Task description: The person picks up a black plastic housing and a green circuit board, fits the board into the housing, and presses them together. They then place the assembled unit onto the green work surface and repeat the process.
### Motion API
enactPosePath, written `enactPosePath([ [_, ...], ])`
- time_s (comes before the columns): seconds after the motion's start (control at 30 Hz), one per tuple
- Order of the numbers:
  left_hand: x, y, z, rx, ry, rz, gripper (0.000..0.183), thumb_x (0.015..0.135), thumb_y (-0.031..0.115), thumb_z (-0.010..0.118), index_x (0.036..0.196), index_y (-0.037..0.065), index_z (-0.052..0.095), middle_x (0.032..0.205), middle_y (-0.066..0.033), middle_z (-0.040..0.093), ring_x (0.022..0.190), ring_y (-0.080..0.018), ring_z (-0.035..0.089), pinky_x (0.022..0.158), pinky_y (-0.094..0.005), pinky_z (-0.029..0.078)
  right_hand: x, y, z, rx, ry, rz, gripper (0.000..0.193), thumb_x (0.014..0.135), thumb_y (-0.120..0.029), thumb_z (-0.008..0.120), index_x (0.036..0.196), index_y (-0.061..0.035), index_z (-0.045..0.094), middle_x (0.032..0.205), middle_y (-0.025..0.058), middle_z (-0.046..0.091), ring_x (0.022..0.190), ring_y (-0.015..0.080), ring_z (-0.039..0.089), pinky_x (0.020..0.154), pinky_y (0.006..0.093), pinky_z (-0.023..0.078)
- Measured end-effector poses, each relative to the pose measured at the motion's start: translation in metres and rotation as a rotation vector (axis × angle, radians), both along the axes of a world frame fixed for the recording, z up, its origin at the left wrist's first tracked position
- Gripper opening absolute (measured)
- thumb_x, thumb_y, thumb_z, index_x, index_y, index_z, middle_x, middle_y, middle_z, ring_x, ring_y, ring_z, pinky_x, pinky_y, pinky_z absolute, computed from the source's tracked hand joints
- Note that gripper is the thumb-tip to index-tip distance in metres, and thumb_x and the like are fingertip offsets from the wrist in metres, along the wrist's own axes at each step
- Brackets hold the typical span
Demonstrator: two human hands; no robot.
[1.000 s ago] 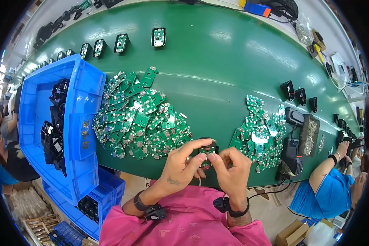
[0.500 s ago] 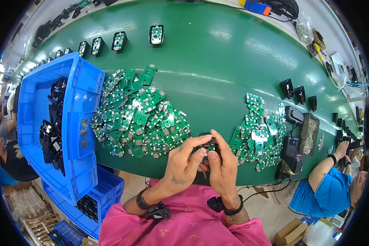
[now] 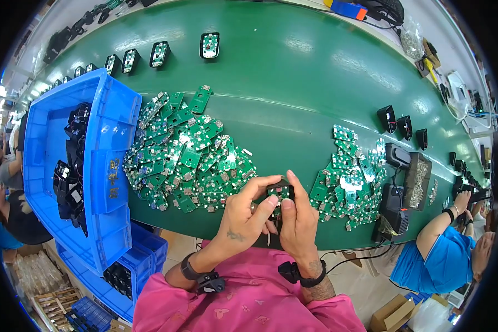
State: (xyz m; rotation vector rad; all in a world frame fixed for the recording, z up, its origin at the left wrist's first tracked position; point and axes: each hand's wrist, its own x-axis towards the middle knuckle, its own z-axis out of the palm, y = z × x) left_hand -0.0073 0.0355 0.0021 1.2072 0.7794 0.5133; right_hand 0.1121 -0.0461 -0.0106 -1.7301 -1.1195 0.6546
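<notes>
Both my hands grip a small black plastic housing with a green circuit board in it [image 3: 281, 191], just over the table's front edge. My left hand [image 3: 249, 213] has its fingers around the left side and its thumb bent onto the board. On the right side, my right hand [image 3: 299, 224] holds the housing with its thumb pressed at the board's lower part. The fingers under the housing are mostly hidden. A large heap of green circuit boards [image 3: 191, 157] lies to the left of my hands, and a smaller heap of boards [image 3: 346, 193] to the right.
A blue crate [image 3: 108, 171] holding black housings [image 3: 72, 182] stands at the left. Housings fitted with boards [image 3: 209, 45] line the far side of the green table [image 3: 271, 116]. At right are black housings [image 3: 387, 119], a box of small metal parts [image 3: 418, 182] and a co-worker's arm [image 3: 437, 227].
The housing in my hands has tipped so that more of its board and rim shows. My right index finger has lifted off its top edge, and my left hand has shifted slightly.
</notes>
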Motion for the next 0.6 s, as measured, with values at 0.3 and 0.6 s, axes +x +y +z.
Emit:
enactPosePath([
  [0.3, -0.003, -0.005, -0.016, 0.521, -0.021, 0.022, 0.035, 0.094, 0.001, 0.057, 0.128, 0.003, 0.054, 0.107, -0.0214, 0.066, 0.066, -0.0216, 0.069, 0.054, -0.0302, 0.055, 0.001, -0.002, 0.002, 0.1, -0.001, 0.032, 0.047, 0.1, -0.015, 0.051, 0.142, 0.0052, 0.042, 0.093, 0.0195, 0.067, 0.072, 0.0284, 0.068, 0.064, 0.0359, 0.054],
  [0.6, -0.003, -0.005, -0.013, 0.963, -0.139, 0.156, 0.036, 0.091, 0.001, 0.061, 0.126, 0.005, 0.057, 0.11, -0.0215, 0.067, 0.07, -0.0229, 0.07, 0.054, -0.0294, 0.056, 0.006, 0.001, 0.004, 0.215, -0.206, 0.066, 0.052, 0.088, -0.009, 0.063, 0.135, 0.0094, 0.05, 0.084, 0.0147, 0.063, 0.065, 0.0253, 0.058, 0.062, 0.0358, 0.048],
])
